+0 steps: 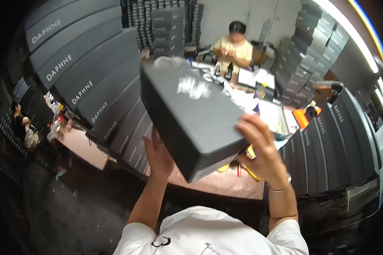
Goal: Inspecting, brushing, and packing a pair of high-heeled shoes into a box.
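A dark grey lidded shoe box [187, 114] is tilted in the air above the worktable [212, 187], in front of my chest. My right hand [261, 146] grips its right end, fingers over the lid's edge and thumb lower down. Against the box's left side rests my left hand [158, 155], its fingers partly hidden behind the box. White lettering on the lid is blurred. Beneath the box, a red-and-yellow tool [239, 171] and other yellow items show on the tabletop.
Tall stacks of matching shoe boxes [76, 72] rise at the left, and more boxes [327, 144] stand at the right. Across the table sits a person in a yellow top [238, 49], near black shoes [228, 71] and papers [255, 78]. Another person [27, 125] is at far left.
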Demonstrator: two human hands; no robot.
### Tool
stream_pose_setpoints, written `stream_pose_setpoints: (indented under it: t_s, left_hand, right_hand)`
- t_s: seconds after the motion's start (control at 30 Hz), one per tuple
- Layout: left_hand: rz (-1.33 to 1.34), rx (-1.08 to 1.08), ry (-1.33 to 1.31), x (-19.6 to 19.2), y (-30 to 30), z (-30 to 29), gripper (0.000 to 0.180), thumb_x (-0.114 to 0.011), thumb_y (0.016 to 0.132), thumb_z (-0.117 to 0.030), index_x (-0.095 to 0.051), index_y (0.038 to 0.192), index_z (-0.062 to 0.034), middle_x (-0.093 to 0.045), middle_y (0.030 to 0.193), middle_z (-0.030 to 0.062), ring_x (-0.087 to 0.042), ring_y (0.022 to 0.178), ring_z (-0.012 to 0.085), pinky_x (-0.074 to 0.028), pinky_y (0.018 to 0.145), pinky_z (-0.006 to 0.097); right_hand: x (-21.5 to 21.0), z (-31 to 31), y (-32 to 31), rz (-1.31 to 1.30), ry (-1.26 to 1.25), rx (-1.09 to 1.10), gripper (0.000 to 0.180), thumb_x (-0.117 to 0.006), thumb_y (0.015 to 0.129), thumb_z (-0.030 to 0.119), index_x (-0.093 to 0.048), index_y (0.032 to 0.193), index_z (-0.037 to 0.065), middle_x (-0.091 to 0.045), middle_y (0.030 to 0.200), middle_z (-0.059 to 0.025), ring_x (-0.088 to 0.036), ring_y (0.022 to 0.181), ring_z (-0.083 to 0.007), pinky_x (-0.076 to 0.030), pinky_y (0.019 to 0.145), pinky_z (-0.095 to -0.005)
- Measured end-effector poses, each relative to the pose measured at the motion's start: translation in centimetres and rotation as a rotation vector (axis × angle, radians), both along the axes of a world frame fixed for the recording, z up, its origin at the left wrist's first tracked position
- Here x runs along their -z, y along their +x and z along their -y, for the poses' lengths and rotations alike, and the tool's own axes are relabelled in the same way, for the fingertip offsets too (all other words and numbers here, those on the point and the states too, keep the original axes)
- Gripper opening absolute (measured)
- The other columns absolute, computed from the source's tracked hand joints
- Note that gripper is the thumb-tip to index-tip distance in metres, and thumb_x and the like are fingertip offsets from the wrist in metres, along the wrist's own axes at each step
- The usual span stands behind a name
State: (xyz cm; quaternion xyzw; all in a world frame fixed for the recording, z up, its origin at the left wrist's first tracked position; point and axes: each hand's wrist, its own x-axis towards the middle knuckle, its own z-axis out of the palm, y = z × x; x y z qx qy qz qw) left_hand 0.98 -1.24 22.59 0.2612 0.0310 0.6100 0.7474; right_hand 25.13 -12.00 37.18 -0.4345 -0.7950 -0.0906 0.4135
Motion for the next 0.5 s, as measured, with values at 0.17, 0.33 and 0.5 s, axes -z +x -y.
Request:
stream_pose_setpoints:
  t_s: [0.17,0.33,0.5]
  left_hand:
    - [-0.107,0.163,-0.474,13.6,3.8,4.0,0.058,-0.04,0.095,-0.049,-0.047,0.135,-0.0077,-0.053,0.131,0.0102,-0.051,0.122,0.0277,-0.042,0.102,0.042]
    - [-0.184,0.159,-0.613,15.2,1.8,4.6,0.047,-0.041,0.098,-0.041,-0.05,0.13,-0.007,-0.056,0.125,0.008,-0.056,0.114,0.0207,-0.047,0.097,0.037]
    - [-0.307,0.18,-0.623,16.2,-0.7,3.3,0.052,-0.043,0.098,-0.045,-0.046,0.134,-0.007,-0.053,0.128,0.008,-0.053,0.117,0.0206,-0.046,0.098,0.036]
  right_hand:
    - [15.4,-2.4,0.6,-0.061,-0.706,-0.109,0.068,-0.063,0.064,-0.004,-0.048,0.13,0.002,-0.048,0.124,-0.0193,-0.048,0.115,-0.0372,-0.043,0.097,-0.039]
    - [15.7,-4.1,-1.9,0.011,-0.764,-0.134,0.071,-0.064,0.061,-0.004,-0.048,0.13,0.003,-0.051,0.119,-0.0172,-0.05,0.111,-0.0352,-0.045,0.095,-0.0391]
    - [15.0,-5.4,-4.2,0.048,-0.818,-0.115,0.071,-0.064,0.062,-0.005,-0.048,0.13,0.003,-0.051,0.122,-0.0154,-0.05,0.114,-0.0341,-0.043,0.098,-0.0394]
